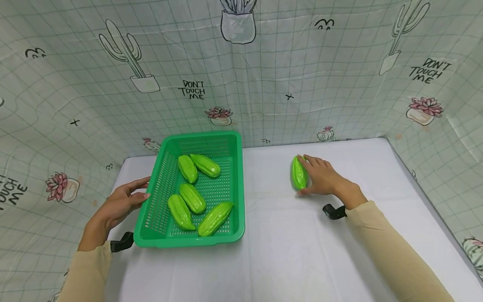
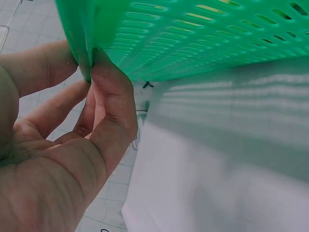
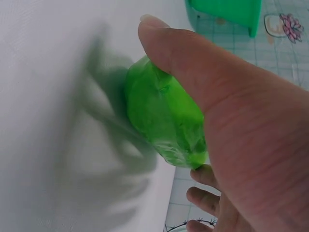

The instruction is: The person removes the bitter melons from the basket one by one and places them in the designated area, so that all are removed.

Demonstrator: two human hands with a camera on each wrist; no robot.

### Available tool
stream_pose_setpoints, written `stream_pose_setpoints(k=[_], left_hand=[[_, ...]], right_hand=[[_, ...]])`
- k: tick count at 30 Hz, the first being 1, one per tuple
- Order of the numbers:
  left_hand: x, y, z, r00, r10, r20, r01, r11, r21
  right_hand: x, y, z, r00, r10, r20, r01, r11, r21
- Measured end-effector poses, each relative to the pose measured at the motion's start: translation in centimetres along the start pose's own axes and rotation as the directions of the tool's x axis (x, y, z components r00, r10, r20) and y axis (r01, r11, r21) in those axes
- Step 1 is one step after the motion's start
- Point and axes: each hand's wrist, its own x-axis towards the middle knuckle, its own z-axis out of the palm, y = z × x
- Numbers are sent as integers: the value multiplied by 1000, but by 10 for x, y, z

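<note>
My left hand pinches the left rim of a green plastic basket. In the left wrist view, the curled fingers bear on the rim beside the slotted wall. Several glossy green ridged gourds, like bitter melons, lie loose in the basket. To the right, another such gourd is on the white table by my right hand. That hand spans the gourd, thumb at its near end and forefinger over its far end, the other fingers stretched out. My right thumb hides part of the gourd.
White cloth covers the table. Behind and at both sides hangs a grid-patterned curtain with cactus drawings. Black wrist cameras sit below the left hand and the right hand.
</note>
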Motion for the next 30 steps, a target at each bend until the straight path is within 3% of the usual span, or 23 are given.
stream_pose_setpoints(k=[30], left_hand=[[-1,1,-1,1000,13,7,-13,1000,1]], right_hand=[[-10,-7,-13,1000,-28,4,28,1000,-2]])
